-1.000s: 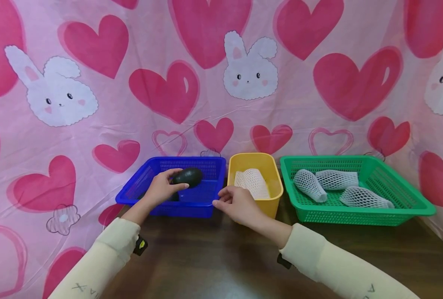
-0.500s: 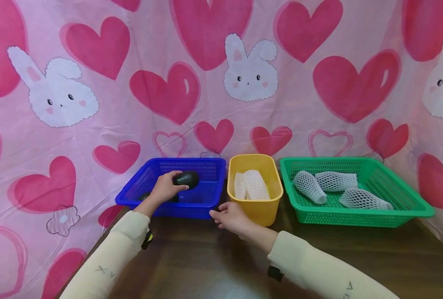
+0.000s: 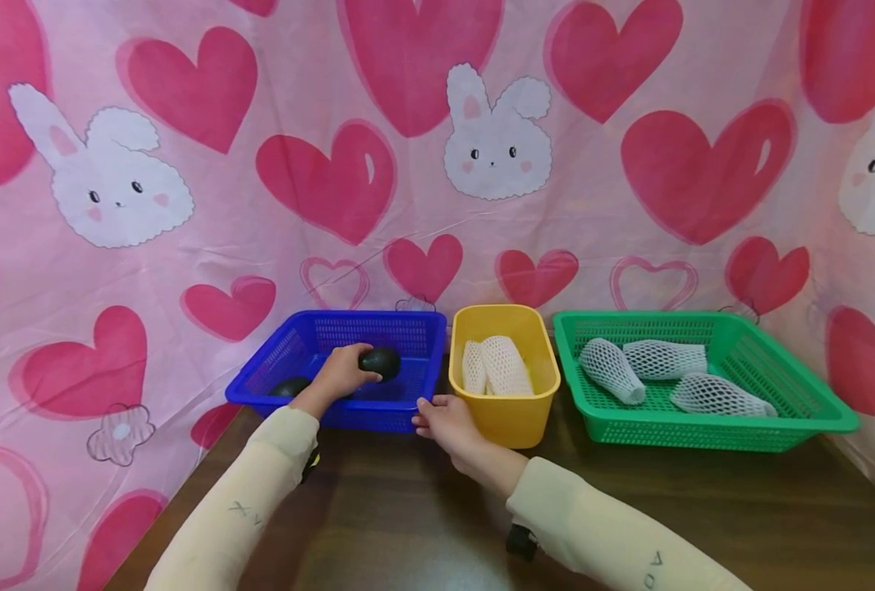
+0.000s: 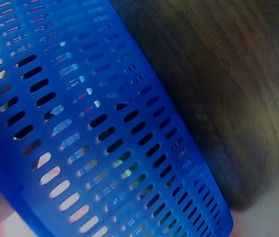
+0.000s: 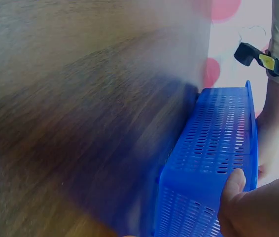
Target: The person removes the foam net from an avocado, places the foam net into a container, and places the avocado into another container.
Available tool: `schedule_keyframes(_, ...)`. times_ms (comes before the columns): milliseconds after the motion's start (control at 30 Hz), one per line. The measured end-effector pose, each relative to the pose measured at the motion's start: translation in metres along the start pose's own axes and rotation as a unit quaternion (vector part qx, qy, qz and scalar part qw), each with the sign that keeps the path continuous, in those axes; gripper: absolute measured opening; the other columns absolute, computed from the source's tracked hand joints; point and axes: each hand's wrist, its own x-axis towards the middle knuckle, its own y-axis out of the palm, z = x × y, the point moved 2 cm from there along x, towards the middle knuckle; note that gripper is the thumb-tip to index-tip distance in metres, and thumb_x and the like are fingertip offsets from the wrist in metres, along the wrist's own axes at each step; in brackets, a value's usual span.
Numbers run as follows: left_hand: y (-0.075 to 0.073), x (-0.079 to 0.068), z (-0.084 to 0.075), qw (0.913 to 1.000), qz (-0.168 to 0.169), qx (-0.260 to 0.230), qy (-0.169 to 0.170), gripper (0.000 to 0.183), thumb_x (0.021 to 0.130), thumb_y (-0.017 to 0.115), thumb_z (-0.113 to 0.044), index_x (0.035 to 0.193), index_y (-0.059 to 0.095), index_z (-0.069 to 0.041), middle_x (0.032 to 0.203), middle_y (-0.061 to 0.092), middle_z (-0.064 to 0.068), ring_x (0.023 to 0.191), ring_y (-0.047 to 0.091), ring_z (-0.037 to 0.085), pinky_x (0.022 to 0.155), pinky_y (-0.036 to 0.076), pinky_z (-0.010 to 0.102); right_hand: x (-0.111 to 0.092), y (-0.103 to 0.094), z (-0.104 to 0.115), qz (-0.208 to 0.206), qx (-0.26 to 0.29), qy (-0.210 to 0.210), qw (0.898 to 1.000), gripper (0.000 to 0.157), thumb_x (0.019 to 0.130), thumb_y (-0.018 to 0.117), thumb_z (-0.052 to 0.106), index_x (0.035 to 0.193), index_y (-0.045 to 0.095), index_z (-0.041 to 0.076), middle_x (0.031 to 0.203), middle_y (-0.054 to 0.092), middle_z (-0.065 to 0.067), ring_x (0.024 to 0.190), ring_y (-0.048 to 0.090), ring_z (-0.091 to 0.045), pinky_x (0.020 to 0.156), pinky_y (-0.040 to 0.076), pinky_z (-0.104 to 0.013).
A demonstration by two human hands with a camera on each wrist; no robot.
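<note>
My left hand (image 3: 340, 373) grips a smooth, dark green avocado (image 3: 384, 364) inside the blue basket (image 3: 380, 419). Another dark avocado (image 3: 290, 387) lies at that basket's left end, partly hidden. At the front right corner, my right hand (image 3: 448, 423) holds the basket's rim. In the right wrist view, the thumb (image 5: 235, 181) lies against the outer corner, while the other fingers are hidden. The left wrist view is mostly filled by the basket's slotted wall (image 4: 95, 118), so the left hand's grip is hidden there.
A yellow bin (image 3: 507, 423) with white foam net sleeves (image 3: 506, 365) stands right of the blue basket. Farther right, a green basket (image 3: 696, 427) holds three net-covered pieces (image 3: 611, 369). All stand on a brown wooden table (image 3: 393, 509) before a pink heart-patterned cloth (image 3: 423, 205).
My left hand has moved right and slightly down with the avocado, uncovering more of the other avocado. My right hand dipped below the blue basket's corner, then came back up to its rim.
</note>
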Motion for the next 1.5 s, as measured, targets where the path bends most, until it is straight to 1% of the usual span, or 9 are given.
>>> schedule_keyframes(233,0.008,0.005,-0.001,0.9988,0.031,0.036,0.009,0.057,0.076,0.083,-0.018,0.121,0.06,0.009,0.115,0.064,0.025,0.107,0.059,0.04,0.092,0.045,0.049,0.005,0.005,-0.001,-0.001,0.041,0.009,0.999,0.04,0.1,0.052,0.007,0.125,0.039,-0.021,0.099,0.063,-0.025,0.076,0.067,-0.017,0.071,0.056,-0.029)
schedule_keyframes(333,0.011,0.006,-0.003,0.9971,0.05,0.056,0.009,0.057,0.075,0.084,-0.018,0.119,0.06,0.009,0.114,0.064,0.025,0.107,0.059,0.039,0.093,0.045,0.048,0.007,0.005,-0.002,-0.003,0.047,0.017,0.999,0.04,0.101,0.05,0.008,0.127,0.039,-0.02,0.101,0.063,-0.025,0.079,0.067,-0.019,0.071,0.056,-0.029)
schedule_keyframes(467,0.014,0.008,-0.004,0.9957,0.065,0.067,0.003,0.055,0.076,0.083,-0.018,0.118,0.06,0.01,0.114,0.064,0.025,0.108,0.058,0.04,0.095,0.044,0.049,0.009,0.006,-0.003,-0.004,0.053,0.017,0.998,0.04,0.102,0.049,0.007,0.128,0.037,-0.021,0.104,0.062,-0.026,0.081,0.069,-0.023,0.072,0.056,-0.03)
schedule_keyframes(667,0.015,0.011,-0.003,0.9953,0.064,0.072,-0.007,0.053,0.076,0.083,-0.016,0.116,0.06,0.01,0.112,0.064,0.026,0.105,0.059,0.04,0.093,0.044,0.049,0.011,0.007,-0.005,0.001,0.055,0.02,0.998,0.041,0.102,0.048,0.006,0.13,0.036,-0.021,0.107,0.062,-0.028,0.093,0.068,-0.035,0.075,0.056,-0.033)
schedule_keyframes(733,0.015,0.012,-0.003,0.9953,0.064,0.072,-0.013,0.052,0.076,0.083,-0.016,0.115,0.059,0.009,0.11,0.064,0.025,0.103,0.06,0.039,0.092,0.045,0.049,0.011,0.007,-0.004,0.001,0.056,0.02,0.998,0.039,0.102,0.048,0.006,0.129,0.037,-0.02,0.106,0.063,-0.027,0.094,0.067,-0.036,0.076,0.056,-0.033)
schedule_keyframes(800,0.015,0.014,-0.002,0.9951,0.064,0.074,-0.016,0.051,0.076,0.083,-0.016,0.114,0.059,0.009,0.108,0.064,0.025,0.101,0.06,0.039,0.091,0.046,0.049,0.011,0.007,-0.004,0.0,0.055,0.019,0.998,0.038,0.101,0.048,0.005,0.128,0.037,-0.02,0.104,0.063,-0.027,0.092,0.068,-0.034,0.076,0.056,-0.033)
schedule_keyframes(1033,0.017,0.016,0.0,0.9939,0.07,0.081,-0.027,0.046,0.077,0.081,-0.014,0.111,0.058,0.008,0.105,0.065,0.024,0.099,0.06,0.038,0.089,0.046,0.048,0.012,0.007,-0.003,-0.003,0.056,0.013,0.998,0.031,0.101,0.05,0.003,0.123,0.043,-0.018,0.099,0.065,-0.024,0.079,0.068,-0.021,0.073,0.056,-0.03)
schedule_keyframes(1300,0.019,0.016,0.0,0.9915,0.08,0.099,-0.024,0.042,0.078,0.081,-0.013,0.105,0.056,0.007,0.1,0.064,0.024,0.096,0.061,0.039,0.088,0.047,0.048,0.013,0.006,-0.004,-0.006,0.049,0.024,0.999,0.028,0.101,0.049,0.003,0.121,0.045,-0.015,0.096,0.065,-0.02,0.077,0.068,-0.018,0.073,0.056,-0.029)
schedule_keyframes(1500,0.021,0.016,0.001,0.9898,0.088,0.111,-0.014,0.043,0.077,0.08,-0.013,0.105,0.055,0.009,0.1,0.063,0.026,0.095,0.061,0.04,0.088,0.047,0.049,0.013,0.006,-0.006,-0.005,0.053,0.017,0.998,0.026,0.1,0.05,0.003,0.119,0.045,-0.015,0.096,0.065,-0.022,0.078,0.068,-0.02,0.072,0.056,-0.03)
